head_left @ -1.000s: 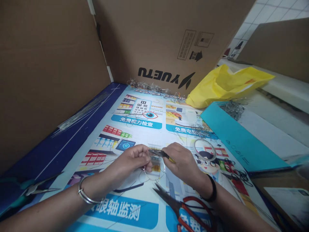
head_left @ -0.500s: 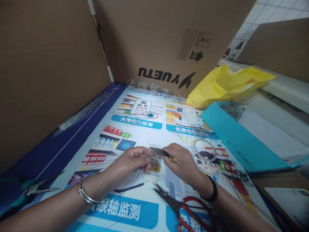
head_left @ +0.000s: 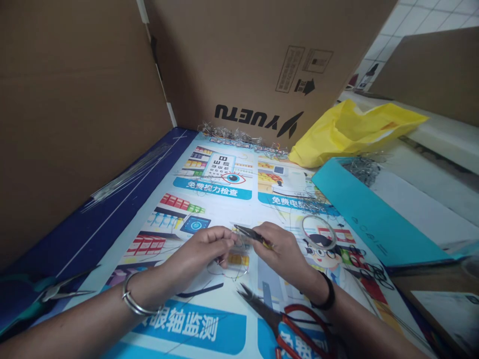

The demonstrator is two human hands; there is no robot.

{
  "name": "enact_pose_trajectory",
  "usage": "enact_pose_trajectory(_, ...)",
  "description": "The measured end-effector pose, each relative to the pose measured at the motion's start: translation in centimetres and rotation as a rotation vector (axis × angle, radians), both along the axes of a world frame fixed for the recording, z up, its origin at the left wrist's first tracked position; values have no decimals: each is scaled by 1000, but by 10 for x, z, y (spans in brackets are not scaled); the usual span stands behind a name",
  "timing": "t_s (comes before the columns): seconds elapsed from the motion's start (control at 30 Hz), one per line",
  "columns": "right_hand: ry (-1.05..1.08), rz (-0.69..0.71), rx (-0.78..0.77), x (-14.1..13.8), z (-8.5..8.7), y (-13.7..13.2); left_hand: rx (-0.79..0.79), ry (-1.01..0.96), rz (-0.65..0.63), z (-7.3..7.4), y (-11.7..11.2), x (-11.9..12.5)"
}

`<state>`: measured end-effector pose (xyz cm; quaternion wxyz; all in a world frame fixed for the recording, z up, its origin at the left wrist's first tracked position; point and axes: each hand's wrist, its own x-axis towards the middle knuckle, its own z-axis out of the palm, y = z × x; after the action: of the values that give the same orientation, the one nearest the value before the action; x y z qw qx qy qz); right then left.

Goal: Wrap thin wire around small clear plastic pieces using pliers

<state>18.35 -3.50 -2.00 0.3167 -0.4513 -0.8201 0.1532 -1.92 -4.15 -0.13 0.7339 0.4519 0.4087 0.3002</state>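
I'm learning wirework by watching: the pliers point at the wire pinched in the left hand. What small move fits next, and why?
Probably ease the pliers onto the thin wire beside the fingertips of the left hand: the right hand holds their tip right there, and the wire's loop hangs loose below the pinch.

My left hand (head_left: 202,249) covers most of wire (head_left: 229,271) I pinch; where its ends run under fingers, can't tell. Pliers (head_left: 250,233) in my right hand (head_left: 280,249): only dark nose shows, handles buried in palm, jaws too small to judge. Scissors (head_left: 275,316), lower centre: red handles run off bottom edge. Second pliers (head_left: 62,291), lower left: teal handles blurred, clipped by left edge. Wire heap (head_left: 362,168), right of centre: single pieces too fine to tell. Right edge, low: blurred thing (head_left: 472,267), cut off.
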Motion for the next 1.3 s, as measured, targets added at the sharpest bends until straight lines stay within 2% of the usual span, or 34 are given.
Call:
enact_pose_trajectory(0.6, 26, 35, -16, 2, -2, 2, -12, 2, 12, 0, 1, 2)
enact_pose_trajectory(0.8, 13, -37, -18, 7, -5, 7, 64, 67, 50, -1, 2, 1)
enact_pose_trajectory(0.9, 39, -118, 36, 8, 0, 7, 92, 133, 103, -1, 2, 1)
enact_pose_trajectory(0.97, 34, -108, 93, 8, 6, 5, 103, 157, 130, -1, 3, 2)
enact_pose_trajectory(1.1, -210, 41, 211, 7, 19, -3, 128, 172, 136, -2, 3, 2)
enact_pose_trajectory(1.2, -423, 38, 255, 6, 25, -7, 169, 212, 125, -3, 3, 1)
enact_pose_trajectory(1.3, -533, 15, 277, 5, 27, -9, 207, 268, 111, -4, 4, 1)
